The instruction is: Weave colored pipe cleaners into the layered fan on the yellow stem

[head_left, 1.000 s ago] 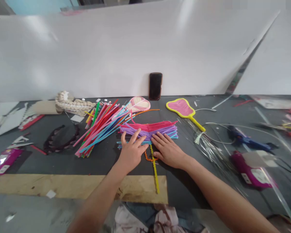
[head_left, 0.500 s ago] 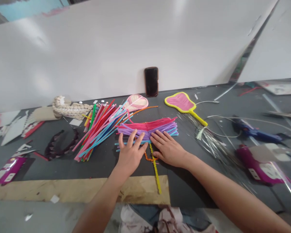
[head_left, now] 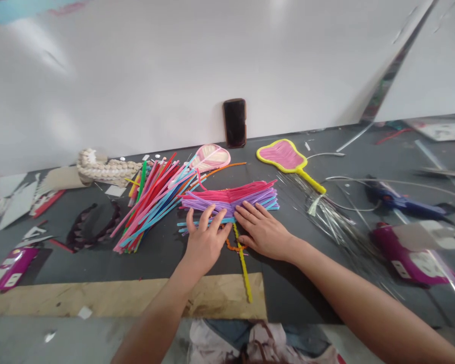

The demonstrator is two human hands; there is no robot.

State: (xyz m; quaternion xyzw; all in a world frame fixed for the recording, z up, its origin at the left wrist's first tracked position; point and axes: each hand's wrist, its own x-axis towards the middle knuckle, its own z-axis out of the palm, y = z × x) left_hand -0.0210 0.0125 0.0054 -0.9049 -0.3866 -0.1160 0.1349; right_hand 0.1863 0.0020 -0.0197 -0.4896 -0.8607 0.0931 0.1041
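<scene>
A band of pipe cleaners (head_left: 229, 195), red on top, purple in the middle and blue below, lies crosswise on the dark table. My left hand (head_left: 207, 237) rests on its left half with fingers spread. On the right half, my right hand (head_left: 263, 230) lies flat, its fingers stretched over the purple and blue strands. Between the hands a twisted yellow pipe cleaner stem (head_left: 243, 273) runs down toward me, with an orange twisted loop (head_left: 233, 247) around its upper part. My fingers hide part of the lower blue strands.
Loose coloured pipe cleaners (head_left: 151, 202) lie to the left. Behind stand a phone (head_left: 235, 123) and a white board (head_left: 155, 76). A yellow-edged pink fan shape (head_left: 282, 154), clear strands, a blue glue gun (head_left: 405, 202) and a purple power strip (head_left: 409, 255) are at right.
The camera view has shifted slightly. Both hands stay on the pipe cleaner band in nearly the same pose.
</scene>
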